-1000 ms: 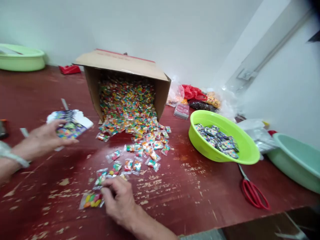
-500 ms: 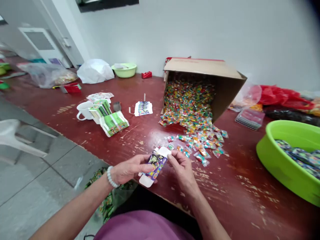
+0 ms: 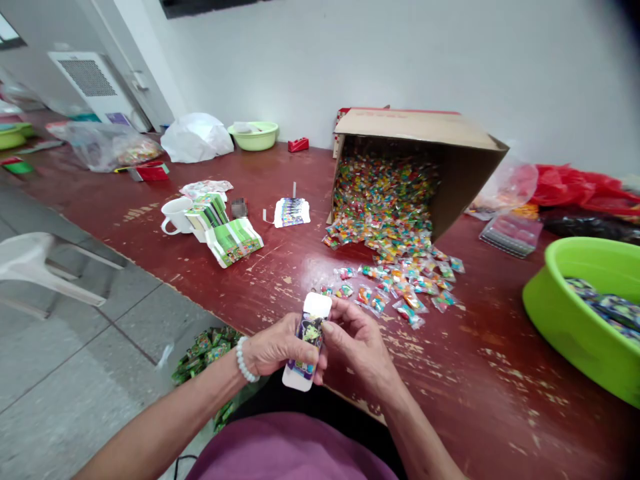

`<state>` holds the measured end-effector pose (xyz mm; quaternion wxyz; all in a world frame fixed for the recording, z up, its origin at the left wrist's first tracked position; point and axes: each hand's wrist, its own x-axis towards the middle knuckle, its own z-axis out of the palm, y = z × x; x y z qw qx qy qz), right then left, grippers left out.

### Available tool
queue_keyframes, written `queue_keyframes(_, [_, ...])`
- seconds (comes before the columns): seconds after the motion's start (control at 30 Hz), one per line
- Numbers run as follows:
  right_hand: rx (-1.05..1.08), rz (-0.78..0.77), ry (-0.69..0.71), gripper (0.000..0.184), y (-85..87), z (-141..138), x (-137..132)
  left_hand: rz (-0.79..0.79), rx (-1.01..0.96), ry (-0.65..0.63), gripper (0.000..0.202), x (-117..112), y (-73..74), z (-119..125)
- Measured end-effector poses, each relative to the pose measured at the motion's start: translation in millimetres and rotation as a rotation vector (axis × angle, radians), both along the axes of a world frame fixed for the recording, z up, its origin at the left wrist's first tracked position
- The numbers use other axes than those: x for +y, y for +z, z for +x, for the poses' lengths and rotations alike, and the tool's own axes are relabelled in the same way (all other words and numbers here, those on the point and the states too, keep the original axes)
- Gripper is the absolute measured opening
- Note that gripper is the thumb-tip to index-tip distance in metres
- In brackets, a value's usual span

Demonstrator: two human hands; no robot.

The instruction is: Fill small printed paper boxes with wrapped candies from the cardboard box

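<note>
Both my hands hold a small flat printed carton (image 3: 309,339) with white end flaps, close to my body at the table's near edge. My left hand (image 3: 277,345) grips it from the left, fingers curled around it. My right hand (image 3: 356,337) closes on it from the right, thumb on its face. Just beyond lie several small clear candy packets (image 3: 395,287), spilled from a tipped cardboard box (image 3: 425,167) full of them.
A lime green basin (image 3: 575,313) with dark printed packs sits at the right. A white mug (image 3: 176,217), a stack of green flat cartons (image 3: 230,240) and one loose printed carton (image 3: 291,212) lie to the left. Bags and another basin (image 3: 253,135) stand at the back. A white plastic chair (image 3: 40,267) is on the floor.
My view swung left. My left hand picked a carton from the pile and my right left the packets; both now hold the carton, turned more upright and nearer my body.
</note>
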<state>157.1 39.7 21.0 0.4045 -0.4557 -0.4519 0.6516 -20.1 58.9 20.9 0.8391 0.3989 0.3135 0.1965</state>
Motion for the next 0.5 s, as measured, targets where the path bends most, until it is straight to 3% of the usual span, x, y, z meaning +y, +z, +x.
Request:
queue_keyframes(0.17, [0.046, -0.056, 0.014, 0.073, 9.1, -2.7, 0.3, 0.126, 0.151, 0.104, 0.036, 2.8, 4.0, 3.6])
queue_keyframes(0.37, [-0.034, -0.128, -0.025, 0.071, -9.8, -7.2, 4.3, -0.003, 0.096, 0.205, 0.041, 1.1, -7.6, 10.5])
queue_keyframes(0.5, [-0.040, -0.107, -0.132, 0.067, -17.2, -8.4, 8.0, 0.111, 0.200, 0.242, 0.043, -5.8, -11.5, 20.7])
